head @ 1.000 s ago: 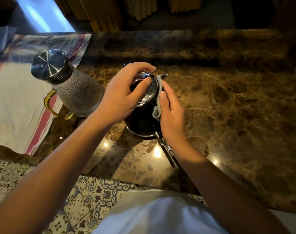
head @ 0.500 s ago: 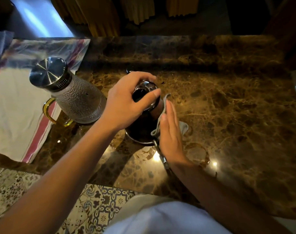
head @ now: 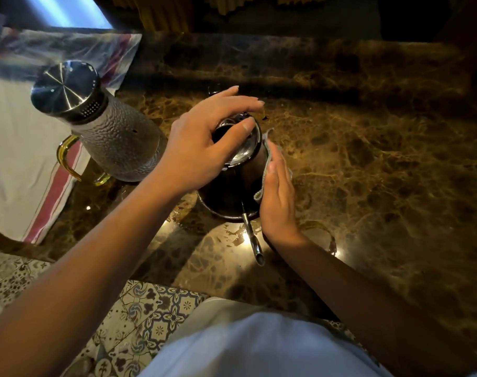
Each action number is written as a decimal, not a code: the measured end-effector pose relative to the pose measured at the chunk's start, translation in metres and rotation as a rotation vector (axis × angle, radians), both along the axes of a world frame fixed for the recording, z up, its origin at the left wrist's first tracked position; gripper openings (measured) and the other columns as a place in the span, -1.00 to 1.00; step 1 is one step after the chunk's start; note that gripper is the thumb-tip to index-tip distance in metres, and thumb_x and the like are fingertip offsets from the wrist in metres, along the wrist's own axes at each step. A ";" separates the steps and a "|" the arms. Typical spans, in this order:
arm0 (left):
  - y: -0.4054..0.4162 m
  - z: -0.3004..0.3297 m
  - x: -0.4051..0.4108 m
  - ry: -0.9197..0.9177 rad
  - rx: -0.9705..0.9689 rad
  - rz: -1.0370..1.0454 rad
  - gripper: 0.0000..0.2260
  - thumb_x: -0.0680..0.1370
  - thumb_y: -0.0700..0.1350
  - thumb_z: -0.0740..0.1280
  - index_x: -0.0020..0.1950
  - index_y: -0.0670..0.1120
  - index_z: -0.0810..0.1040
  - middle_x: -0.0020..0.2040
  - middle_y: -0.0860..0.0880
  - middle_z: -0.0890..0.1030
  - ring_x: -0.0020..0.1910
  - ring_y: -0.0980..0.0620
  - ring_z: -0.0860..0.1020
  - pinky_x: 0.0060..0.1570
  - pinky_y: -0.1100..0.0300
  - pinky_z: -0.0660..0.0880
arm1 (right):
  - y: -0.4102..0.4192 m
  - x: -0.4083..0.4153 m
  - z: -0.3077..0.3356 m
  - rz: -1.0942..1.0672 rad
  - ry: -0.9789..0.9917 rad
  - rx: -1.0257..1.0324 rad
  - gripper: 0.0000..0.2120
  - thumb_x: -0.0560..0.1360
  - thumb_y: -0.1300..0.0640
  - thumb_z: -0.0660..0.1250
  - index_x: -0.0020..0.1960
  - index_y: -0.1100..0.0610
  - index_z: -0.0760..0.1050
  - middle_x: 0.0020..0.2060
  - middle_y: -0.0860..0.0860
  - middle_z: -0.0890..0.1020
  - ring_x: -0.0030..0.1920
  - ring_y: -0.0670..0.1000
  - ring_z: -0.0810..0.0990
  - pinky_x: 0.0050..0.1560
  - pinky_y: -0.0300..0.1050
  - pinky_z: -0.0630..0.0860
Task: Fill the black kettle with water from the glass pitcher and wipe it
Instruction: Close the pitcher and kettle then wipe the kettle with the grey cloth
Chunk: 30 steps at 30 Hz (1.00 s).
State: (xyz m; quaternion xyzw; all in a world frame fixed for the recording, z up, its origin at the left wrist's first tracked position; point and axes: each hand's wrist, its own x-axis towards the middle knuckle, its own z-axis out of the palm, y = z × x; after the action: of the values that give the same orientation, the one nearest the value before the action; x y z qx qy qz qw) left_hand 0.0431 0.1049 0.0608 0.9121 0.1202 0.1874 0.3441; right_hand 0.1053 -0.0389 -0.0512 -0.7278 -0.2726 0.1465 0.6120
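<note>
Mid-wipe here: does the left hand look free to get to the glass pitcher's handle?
Probably yes. The pitcher stands just left of the left hand, its yellow handle facing outward with nothing in front; but that hand grips the kettle's top and must let go.

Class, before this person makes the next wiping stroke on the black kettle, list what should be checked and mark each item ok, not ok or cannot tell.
1. Black metal kettle stands upright on the brown marble counter: ok.
2. Left hand steadies the kettle's top, fingers over the shiny lid: ok.
3. Right hand presses the small grey cloth flat against the kettle's side: ok.
4. Thin curved spout points toward the person, apart from both hands: ok.
5. Textured glass pitcher with steel lid stands beside the kettle, out of the cloth's way: ok.
6. Water level inside the kettle: cannot tell.
</note>
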 end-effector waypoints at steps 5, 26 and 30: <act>0.003 0.001 0.000 -0.004 -0.006 -0.051 -0.67 0.68 -0.05 0.32 0.44 -0.02 0.56 0.45 0.05 0.56 0.51 0.09 0.44 0.49 -0.17 0.39 | 0.019 -0.001 0.036 0.022 0.059 0.172 -0.51 0.71 -0.07 -0.03 0.57 0.07 0.30 0.53 -0.10 0.40 0.58 -0.07 0.33 0.61 0.11 0.26; 0.009 0.005 0.005 0.026 -0.036 -0.153 -0.72 0.74 -0.18 0.18 0.37 -0.13 0.59 0.41 -0.03 0.58 0.46 0.08 0.48 0.45 0.12 0.41 | 0.015 0.018 0.002 0.003 0.181 0.088 -0.43 0.69 -0.15 -0.01 0.56 0.12 0.39 0.52 0.06 0.48 0.56 0.00 0.39 0.58 0.20 0.30; 0.006 0.005 0.005 0.010 -0.012 -0.112 -0.70 0.74 -0.14 0.18 0.43 -0.08 0.55 0.51 -0.03 0.48 0.48 0.11 0.44 0.42 0.15 0.43 | 0.012 0.022 -0.004 0.001 0.330 0.085 -0.40 0.66 -0.21 0.06 0.58 0.08 0.38 0.53 0.00 0.48 0.56 -0.05 0.38 0.60 0.16 0.29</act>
State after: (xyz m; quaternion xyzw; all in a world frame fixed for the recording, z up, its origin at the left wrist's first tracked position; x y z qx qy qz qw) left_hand 0.0481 0.1105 0.0659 0.9162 0.0720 0.1628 0.3591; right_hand 0.1276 -0.0272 -0.0556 -0.6670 -0.1747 0.2528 0.6787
